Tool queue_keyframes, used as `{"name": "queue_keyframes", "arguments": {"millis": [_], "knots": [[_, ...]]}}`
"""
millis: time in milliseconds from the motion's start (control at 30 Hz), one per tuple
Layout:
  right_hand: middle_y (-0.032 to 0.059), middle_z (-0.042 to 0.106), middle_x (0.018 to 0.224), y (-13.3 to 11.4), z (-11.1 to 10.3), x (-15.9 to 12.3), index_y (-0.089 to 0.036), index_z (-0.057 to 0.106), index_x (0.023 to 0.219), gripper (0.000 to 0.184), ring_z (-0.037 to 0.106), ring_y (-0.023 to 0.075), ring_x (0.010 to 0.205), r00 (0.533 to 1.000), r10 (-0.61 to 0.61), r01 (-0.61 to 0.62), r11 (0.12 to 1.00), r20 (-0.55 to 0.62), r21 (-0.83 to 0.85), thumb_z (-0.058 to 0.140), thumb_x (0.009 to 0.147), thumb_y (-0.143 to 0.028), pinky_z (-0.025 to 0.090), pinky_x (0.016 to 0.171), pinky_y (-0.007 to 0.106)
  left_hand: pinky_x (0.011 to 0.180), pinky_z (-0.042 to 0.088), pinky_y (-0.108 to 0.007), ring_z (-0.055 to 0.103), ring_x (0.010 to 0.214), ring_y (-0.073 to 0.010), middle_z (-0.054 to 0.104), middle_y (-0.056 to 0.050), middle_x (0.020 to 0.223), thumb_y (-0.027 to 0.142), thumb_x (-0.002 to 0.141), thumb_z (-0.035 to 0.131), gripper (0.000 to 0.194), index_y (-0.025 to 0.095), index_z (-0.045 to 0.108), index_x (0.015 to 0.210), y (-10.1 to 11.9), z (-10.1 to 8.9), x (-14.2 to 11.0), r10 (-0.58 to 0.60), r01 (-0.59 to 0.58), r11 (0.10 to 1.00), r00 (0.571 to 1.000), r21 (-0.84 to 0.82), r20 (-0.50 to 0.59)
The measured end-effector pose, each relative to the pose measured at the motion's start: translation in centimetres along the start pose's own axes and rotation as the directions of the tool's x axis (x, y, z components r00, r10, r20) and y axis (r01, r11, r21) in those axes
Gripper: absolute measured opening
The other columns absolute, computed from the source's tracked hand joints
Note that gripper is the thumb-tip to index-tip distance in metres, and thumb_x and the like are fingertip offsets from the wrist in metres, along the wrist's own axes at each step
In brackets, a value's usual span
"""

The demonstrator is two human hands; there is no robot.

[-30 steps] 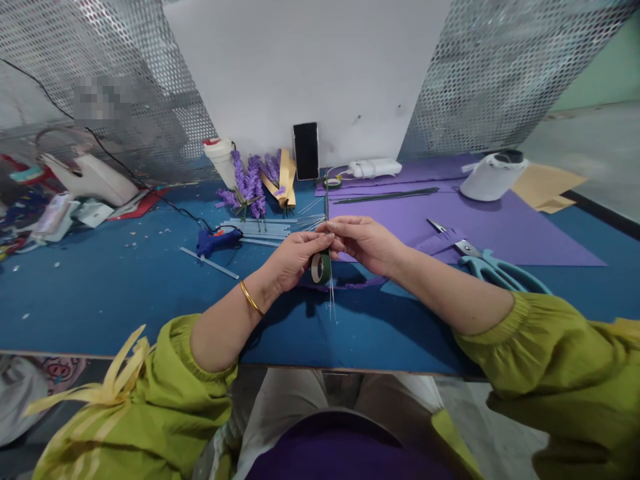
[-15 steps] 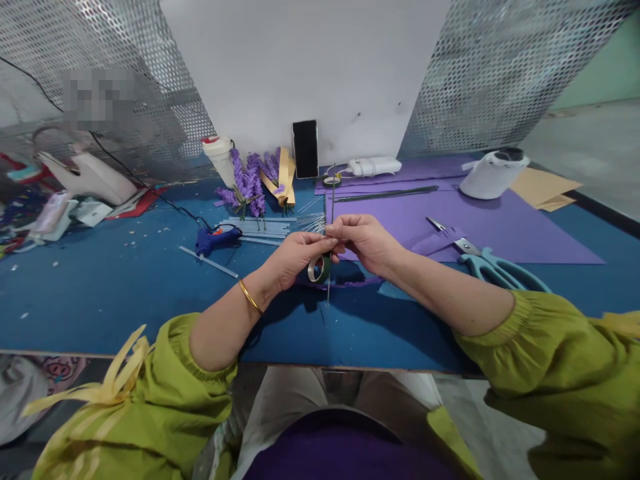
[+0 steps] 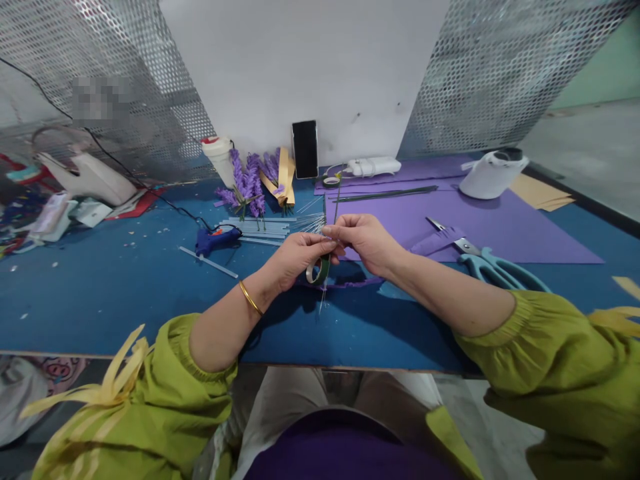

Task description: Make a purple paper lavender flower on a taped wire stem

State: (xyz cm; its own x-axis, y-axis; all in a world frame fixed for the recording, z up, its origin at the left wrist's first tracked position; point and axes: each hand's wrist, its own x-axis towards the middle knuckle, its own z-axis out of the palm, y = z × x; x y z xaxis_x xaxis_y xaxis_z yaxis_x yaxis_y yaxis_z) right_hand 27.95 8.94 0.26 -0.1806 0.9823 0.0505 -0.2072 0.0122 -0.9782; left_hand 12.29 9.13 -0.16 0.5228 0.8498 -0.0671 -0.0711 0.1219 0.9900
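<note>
Above the front middle of the table, my left hand (image 3: 295,259) and my right hand (image 3: 367,241) meet, fingertips closed together. Between them runs a thin green-wrapped wire stem (image 3: 337,207), its upper end rising past my right fingers. Bare wire ends (image 3: 323,301) hang below and fan out slightly. Against the underside of my left fingers sits a roll of green floral tape (image 3: 325,270). My right thumb and forefinger pinch the stem; the exact spot where tape meets wire is hidden by fingers.
Behind my hands lie loose wires (image 3: 310,223), glue sticks (image 3: 260,229) and a blue glue gun (image 3: 216,241). Purple lavender sprigs (image 3: 247,180) and a phone (image 3: 305,149) stand further back. Scissors (image 3: 483,257) rest on purple sheets (image 3: 540,233) at the right.
The stem has tilted, its top leaning slightly right and its lower wire ends swinging left. The tape roll has turned a little. Both hands keep almost the same place.
</note>
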Motion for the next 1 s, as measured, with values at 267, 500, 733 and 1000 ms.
{"name": "queue_keyframes", "arguments": {"millis": [267, 500, 733, 1000], "knots": [[-0.0021, 0.056, 0.057, -0.54, -0.58, 0.04, -0.013, 0.073, 0.085, 0.030, 0.053, 0.0099, 0.054, 0.967, 0.067, -0.109, 0.981, 0.244, 0.159, 0.081, 0.072, -0.039, 0.052, 0.055, 0.024, 0.054, 0.041, -0.018, 0.058, 0.058, -0.0076, 0.067, -0.003, 0.067, 0.045, 0.070, 0.081, 0.034, 0.012, 0.075, 0.079, -0.07, -0.33, 0.03, -0.066, 0.063, 0.986, 0.998, -0.152, -0.015], [-0.0028, 0.049, 0.046, -0.47, -0.16, -0.13, -0.014, 0.064, 0.061, 0.029, 0.048, 0.0099, 0.046, 0.983, 0.050, -0.075, 0.987, 0.177, 0.140, 0.083, 0.067, -0.035, 0.050, 0.047, 0.025, 0.053, 0.040, -0.020, 0.057, 0.056, -0.0085, 0.068, -0.003, 0.065, 0.046, 0.068, 0.082, 0.036, 0.012, 0.075, 0.078, 0.15, -0.06, -0.12, -0.097, 0.098, 0.989, 0.995, -0.114, 0.021], [-0.0014, 0.051, 0.049, -0.73, 0.28, -0.41, -0.016, 0.057, 0.052, 0.038, 0.046, 0.0092, 0.045, 0.995, 0.020, -0.027, 0.997, 0.096, 0.071, 0.087, 0.062, -0.037, 0.046, 0.041, 0.024, 0.059, 0.044, -0.020, 0.061, 0.062, -0.0100, 0.071, -0.005, 0.069, 0.045, 0.067, 0.083, 0.035, 0.012, 0.076, 0.078, -0.08, -0.11, -0.01, -0.043, 0.044, 0.998, 0.999, -0.055, 0.020], [-0.0030, 0.050, 0.047, -0.28, 0.10, -0.24, -0.017, 0.053, 0.053, 0.043, 0.045, 0.0084, 0.042, 0.999, -0.013, 0.012, 1.000, 0.053, 0.023, 0.087, 0.063, -0.040, 0.043, 0.041, 0.024, 0.059, 0.045, -0.020, 0.062, 0.062, -0.0096, 0.070, -0.004, 0.069, 0.045, 0.065, 0.085, 0.036, 0.011, 0.075, 0.074, 0.05, -0.02, -0.07, -0.044, 0.046, 0.995, 0.999, -0.088, 0.030]]}}
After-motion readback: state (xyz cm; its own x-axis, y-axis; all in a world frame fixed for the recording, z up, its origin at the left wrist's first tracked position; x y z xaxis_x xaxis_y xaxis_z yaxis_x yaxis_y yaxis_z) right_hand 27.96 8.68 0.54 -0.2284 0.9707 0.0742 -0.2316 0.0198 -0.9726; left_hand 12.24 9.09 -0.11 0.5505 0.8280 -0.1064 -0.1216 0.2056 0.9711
